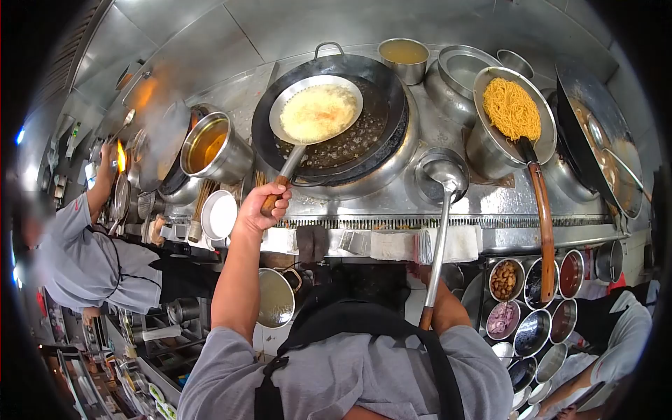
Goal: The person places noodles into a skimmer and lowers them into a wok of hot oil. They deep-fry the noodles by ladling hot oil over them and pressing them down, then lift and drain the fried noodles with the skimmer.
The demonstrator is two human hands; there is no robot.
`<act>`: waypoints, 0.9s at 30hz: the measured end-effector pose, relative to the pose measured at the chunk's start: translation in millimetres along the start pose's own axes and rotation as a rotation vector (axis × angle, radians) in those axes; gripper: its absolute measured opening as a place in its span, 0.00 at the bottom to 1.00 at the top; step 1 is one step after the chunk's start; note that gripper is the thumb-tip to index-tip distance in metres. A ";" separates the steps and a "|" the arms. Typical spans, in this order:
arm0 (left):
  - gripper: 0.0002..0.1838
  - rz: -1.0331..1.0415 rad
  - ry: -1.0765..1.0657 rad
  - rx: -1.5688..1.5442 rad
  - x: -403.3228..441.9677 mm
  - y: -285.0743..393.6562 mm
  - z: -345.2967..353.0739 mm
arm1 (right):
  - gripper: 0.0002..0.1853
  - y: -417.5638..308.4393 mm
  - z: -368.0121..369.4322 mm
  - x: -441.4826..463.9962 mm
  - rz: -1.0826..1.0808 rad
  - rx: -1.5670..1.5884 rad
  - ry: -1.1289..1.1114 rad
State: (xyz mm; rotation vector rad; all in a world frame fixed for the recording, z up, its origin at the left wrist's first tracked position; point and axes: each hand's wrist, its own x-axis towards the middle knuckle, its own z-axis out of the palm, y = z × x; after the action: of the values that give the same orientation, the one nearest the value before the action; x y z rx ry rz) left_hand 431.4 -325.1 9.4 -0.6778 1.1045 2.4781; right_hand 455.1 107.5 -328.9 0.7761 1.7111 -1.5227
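My left hand (266, 205) is closed round the wooden handle of a round strainer (297, 159). Pale yellow food (318, 112) fills the strainer, which is over a large black wok (262, 115) of dark, bubbling oil. Low at the counter's front, my right hand (423, 274) is mostly hidden beside a long-handled steel ladle (439, 238); its fingers cannot be made out. The ladle's bowl rests in a round steel container on the counter.
Noodles (511, 108) fill another strainer over a pot at the right. A steel pot of orange liquid (208, 143) stands left of the wok. Co-workers stand at far left, near a flame, and at lower right. Ingredient bowls (502, 318) line the right side.
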 end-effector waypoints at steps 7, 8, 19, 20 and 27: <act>0.15 -0.014 -0.025 -0.006 0.9 1.3 -3.9 | 0.26 1.1 -2.9 -0.1 -0.003 -0.006 -0.011; 0.16 -0.018 -0.034 -0.006 0.2 1.9 -3.7 | 0.26 1.8 -2.4 0.2 -0.002 -0.006 -0.012; 0.12 -0.014 -0.070 -0.013 3.7 2.4 -10.8 | 0.29 39.4 -28.3 -69.2 0.048 0.413 -0.204; 0.11 -0.010 -0.078 0.002 2.7 3.4 -10.6 | 0.31 37.1 -39.3 -108.3 0.054 0.530 -0.302; 0.06 -0.036 -0.087 -0.051 10.6 4.2 -17.5 | 0.17 -38.3 -8.8 -309.1 -0.280 0.493 -0.103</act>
State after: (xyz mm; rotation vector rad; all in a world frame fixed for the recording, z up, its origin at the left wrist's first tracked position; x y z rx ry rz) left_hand 425.6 -339.9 -4.1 -0.5929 0.9924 2.4869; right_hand 598.9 117.4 -52.7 0.6989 1.4249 -2.1850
